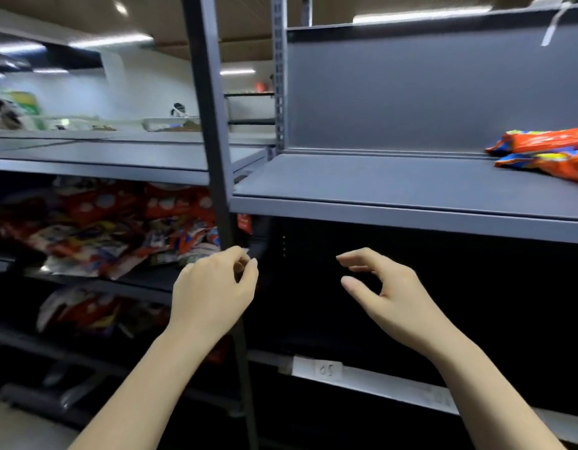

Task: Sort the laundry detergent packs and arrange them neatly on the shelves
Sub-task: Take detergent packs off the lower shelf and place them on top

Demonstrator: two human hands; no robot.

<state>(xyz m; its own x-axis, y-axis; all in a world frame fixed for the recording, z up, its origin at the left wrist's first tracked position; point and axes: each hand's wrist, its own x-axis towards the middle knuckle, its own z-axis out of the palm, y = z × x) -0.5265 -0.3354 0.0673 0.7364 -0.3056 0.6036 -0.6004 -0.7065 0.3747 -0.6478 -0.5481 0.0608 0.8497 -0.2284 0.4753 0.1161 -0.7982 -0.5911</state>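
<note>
Nearest, left hand (213, 295) loosely curled, empty; right hand (386, 295) spread open, empty too. Behind, left: jumbled detergent packs (119, 228) heaped on lower shelves. Farther right: two orange packs (544, 152) flat on grey shelf (378, 183).

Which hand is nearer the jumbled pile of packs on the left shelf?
Left. The left hand hovers just right of the pile, by the upright post. The right hand is farther right, before the dark bay, holding nothing.
</note>
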